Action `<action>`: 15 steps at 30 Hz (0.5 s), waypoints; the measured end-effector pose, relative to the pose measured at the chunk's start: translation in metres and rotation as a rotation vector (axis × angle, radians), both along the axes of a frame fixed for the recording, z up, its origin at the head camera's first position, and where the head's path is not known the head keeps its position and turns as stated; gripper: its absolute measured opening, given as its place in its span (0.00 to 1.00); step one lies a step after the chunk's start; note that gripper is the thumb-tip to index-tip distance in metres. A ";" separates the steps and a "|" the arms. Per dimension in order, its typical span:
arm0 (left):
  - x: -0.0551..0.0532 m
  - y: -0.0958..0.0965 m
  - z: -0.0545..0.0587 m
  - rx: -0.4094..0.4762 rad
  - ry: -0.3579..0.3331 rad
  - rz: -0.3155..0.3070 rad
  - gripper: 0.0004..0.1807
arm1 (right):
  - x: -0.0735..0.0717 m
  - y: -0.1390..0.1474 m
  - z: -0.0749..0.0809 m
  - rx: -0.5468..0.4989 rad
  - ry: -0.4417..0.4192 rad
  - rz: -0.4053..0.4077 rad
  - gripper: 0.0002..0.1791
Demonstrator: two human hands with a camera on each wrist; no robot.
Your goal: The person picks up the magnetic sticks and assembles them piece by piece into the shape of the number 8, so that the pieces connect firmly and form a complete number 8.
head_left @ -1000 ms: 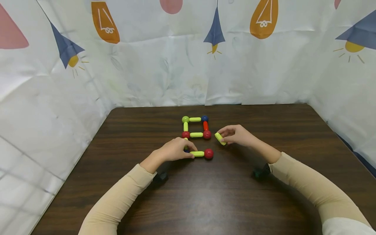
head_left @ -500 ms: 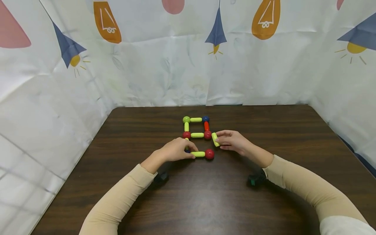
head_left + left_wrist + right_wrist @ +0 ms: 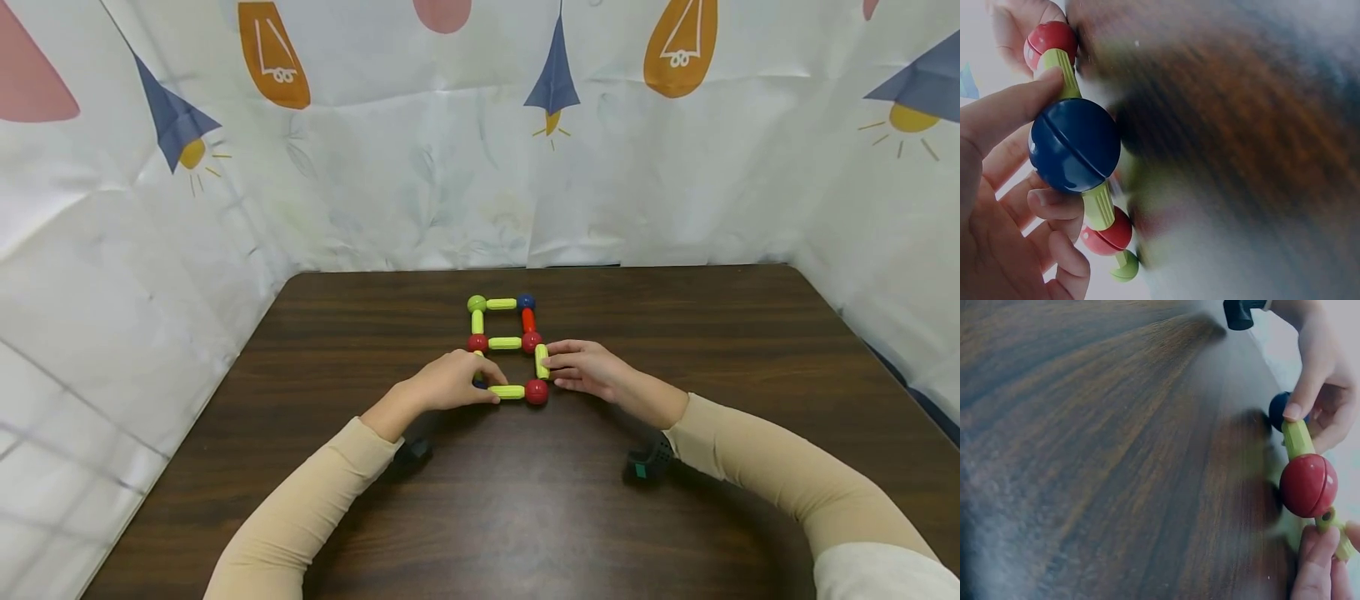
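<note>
A flat frame of magnetic rods and balls lies on the table. A green ball (image 3: pixel 477 304), a blue ball (image 3: pixel 526 302) and two red balls (image 3: pixel 532 342) corner its far square. My left hand (image 3: pixel 448 382) holds the near-left corner by a dark blue ball (image 3: pixel 1075 145) and the yellow-green rod (image 3: pixel 1063 72) joined to it. That rod leads to a near-right red ball (image 3: pixel 1309 485). My right hand (image 3: pixel 588 368) pinches a loose yellow-green rod (image 3: pixel 542 362) beside the gap between the right-hand red balls. Whether its ends touch them I cannot tell.
The dark wooden table (image 3: pixel 480 517) reaches back to a white patterned curtain (image 3: pixel 375 192). Black devices sit at both wrists, one under the right wrist (image 3: pixel 647 462). A red rod (image 3: pixel 528 321) forms the far square's right side.
My right hand has moved left and slightly nearer, turning its rod from slanted to nearly in line with the frame's right side. My left hand keeps its hold on the corner.
</note>
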State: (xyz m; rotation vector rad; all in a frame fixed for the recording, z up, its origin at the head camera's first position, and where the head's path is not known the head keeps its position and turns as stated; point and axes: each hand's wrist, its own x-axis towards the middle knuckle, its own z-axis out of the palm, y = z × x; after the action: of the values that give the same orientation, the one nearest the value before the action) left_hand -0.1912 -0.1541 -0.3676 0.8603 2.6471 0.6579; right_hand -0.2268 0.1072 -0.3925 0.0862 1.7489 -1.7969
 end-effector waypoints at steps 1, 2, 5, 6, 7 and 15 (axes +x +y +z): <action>0.000 0.000 0.000 0.000 0.002 -0.003 0.12 | 0.000 0.000 0.000 0.005 0.003 0.008 0.28; 0.000 0.000 0.000 0.000 0.003 -0.004 0.12 | -0.001 -0.001 0.000 0.008 0.003 0.015 0.28; -0.001 0.001 0.000 0.000 0.003 -0.003 0.12 | -0.002 -0.002 0.001 0.010 -0.002 0.023 0.28; -0.001 0.001 0.001 -0.001 0.002 -0.001 0.12 | -0.002 -0.003 0.001 0.010 -0.006 0.022 0.27; -0.001 0.001 0.001 0.000 0.000 0.001 0.12 | -0.002 -0.003 0.001 0.010 -0.011 0.019 0.27; 0.000 0.001 0.001 -0.005 -0.007 0.004 0.12 | -0.005 -0.006 0.000 0.013 -0.017 -0.005 0.20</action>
State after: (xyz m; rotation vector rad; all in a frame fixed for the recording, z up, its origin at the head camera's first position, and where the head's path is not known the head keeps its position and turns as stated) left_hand -0.1916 -0.1536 -0.3668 0.8498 2.6440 0.6545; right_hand -0.2320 0.1008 -0.3920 0.1106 1.7505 -1.7836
